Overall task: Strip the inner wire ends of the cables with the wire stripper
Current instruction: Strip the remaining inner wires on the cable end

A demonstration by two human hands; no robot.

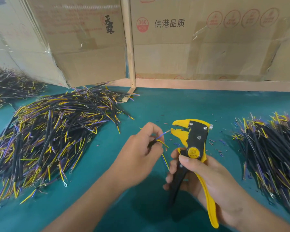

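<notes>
My right hand (203,178) grips the handles of a yellow and black wire stripper (193,139), jaws pointing left and slightly apart. My left hand (141,151) pinches a short black cable (151,142) whose thin inner wires fan out. One purple inner wire (162,134) reaches toward the stripper's jaws, its bare tip just at their mouth. A yellow wire of the same cable bends down to the right, and another strand hangs below my hand.
A big heap of black cables with yellow and purple ends (54,131) lies on the green table (107,190) at the left. Another pile (273,148) lies at the right. Insulation scraps (218,146) dot the middle. Cardboard boxes (208,39) stand behind.
</notes>
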